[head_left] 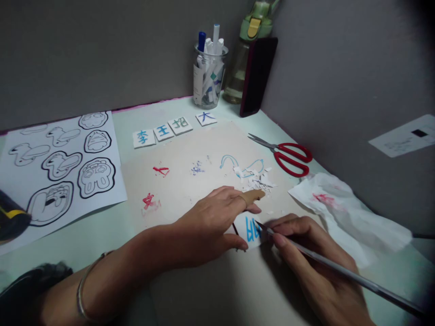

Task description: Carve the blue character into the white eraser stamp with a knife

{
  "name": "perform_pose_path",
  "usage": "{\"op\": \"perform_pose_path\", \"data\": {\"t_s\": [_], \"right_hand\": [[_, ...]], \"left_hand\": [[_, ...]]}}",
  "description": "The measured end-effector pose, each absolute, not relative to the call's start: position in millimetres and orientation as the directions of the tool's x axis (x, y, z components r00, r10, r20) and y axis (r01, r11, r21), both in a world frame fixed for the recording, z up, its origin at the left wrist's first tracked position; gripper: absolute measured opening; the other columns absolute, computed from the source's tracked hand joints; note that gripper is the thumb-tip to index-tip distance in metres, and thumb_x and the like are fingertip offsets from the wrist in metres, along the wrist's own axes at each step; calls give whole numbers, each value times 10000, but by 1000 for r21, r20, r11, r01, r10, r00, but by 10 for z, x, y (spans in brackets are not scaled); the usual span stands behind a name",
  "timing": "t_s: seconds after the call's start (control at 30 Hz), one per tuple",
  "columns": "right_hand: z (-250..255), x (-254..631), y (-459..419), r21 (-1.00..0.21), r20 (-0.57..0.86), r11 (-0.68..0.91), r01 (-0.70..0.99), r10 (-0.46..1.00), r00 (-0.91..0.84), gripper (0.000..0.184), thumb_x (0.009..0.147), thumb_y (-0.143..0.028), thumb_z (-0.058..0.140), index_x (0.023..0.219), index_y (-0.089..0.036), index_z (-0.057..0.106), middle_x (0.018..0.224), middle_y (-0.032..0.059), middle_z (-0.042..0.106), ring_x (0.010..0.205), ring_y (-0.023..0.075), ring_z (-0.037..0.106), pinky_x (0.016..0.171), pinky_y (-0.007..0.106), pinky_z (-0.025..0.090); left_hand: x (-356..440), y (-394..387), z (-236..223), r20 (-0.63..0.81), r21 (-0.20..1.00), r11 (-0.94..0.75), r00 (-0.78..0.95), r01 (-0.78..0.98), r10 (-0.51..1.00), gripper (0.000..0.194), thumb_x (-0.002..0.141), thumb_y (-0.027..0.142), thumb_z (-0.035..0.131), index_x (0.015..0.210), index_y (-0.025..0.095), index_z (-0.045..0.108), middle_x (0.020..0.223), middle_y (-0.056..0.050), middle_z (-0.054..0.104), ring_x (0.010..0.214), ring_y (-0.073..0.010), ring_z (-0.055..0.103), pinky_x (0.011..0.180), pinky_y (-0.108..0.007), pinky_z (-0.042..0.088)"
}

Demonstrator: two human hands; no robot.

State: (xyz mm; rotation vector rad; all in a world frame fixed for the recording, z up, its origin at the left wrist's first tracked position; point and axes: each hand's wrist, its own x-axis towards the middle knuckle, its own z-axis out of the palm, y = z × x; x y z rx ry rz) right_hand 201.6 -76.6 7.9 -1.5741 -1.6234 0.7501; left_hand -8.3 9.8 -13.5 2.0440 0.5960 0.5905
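At lower centre-right, your right hand (317,280) gripped a slim silver metal craft knife (363,283) over a flat white blue-lettered square (252,228), your left hand (217,210) spanning it, pinch unclear; light strokes away from that hand seemed safest.

On the board (176,181), one tile (250,232), scraps (260,182) behind it. Left, a sheet (64,142); right, scissors (276,147) and tissue (356,222). Behind, a row of tiles (163,131), then pens (216,38) in a jar (207,86), bottle (234,68) and phone (258,77) beside it.
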Motion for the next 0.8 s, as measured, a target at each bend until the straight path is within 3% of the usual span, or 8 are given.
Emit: {"op": "perform_pose_path", "data": {"t_s": [0.23,0.8], "right_hand": [[51,2031,-763,-842,71,74,535,997,-26,120,986,-287,596,874,-257,630,857,25,715,819,185,703,622,248,552],[39,2038,-777,-803,-3,37,595,998,-66,133,1004,-322,556,904,-255,611,879,57,729,753,199,707,461,257,471]], "left_hand": [[-75,104,-122,157,859,-471,773,200,615,832,821,192,851,1520,250,404,1395,-86,640,1341,-294,494,1144,-487,381],[-70,110,-115,161,850,-486,778,204,608,831,802,208,873,1492,225,411,1371,-76,653,1326,-284,502,1146,-465,382]]}}
